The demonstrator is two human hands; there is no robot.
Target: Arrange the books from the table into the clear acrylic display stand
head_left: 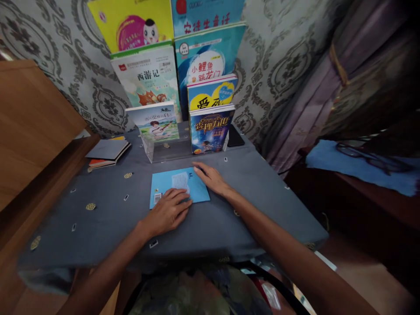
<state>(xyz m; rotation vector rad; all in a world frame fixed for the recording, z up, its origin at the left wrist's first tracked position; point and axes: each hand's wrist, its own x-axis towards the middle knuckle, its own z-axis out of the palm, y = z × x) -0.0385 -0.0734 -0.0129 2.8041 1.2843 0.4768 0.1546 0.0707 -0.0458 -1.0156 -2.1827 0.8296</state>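
Note:
A thin light-blue book point(170, 183) lies flat, back cover up, on the grey cloth-covered table point(108, 218). My left hand point(169, 211) rests palm down on its near edge, fingers stretched and lying flat. My right hand point(211, 177) lies flat on the book's right edge, fingers extended toward the far corner. Neither hand grips anything. Behind the book stands a clear acrylic display stand point(164, 148) holding upright picture books, among them a dark blue one point(210, 129) and a white one point(157, 122).
More books point(149, 76) lean in tiers against the patterned wall. A small stack of books point(106, 153) lies at the table's far left, beside a wooden panel point(29, 122). Curtains point(315, 87) and a blue cloth point(357, 168) are to the right. A black phone point(235, 136) lies behind the stand.

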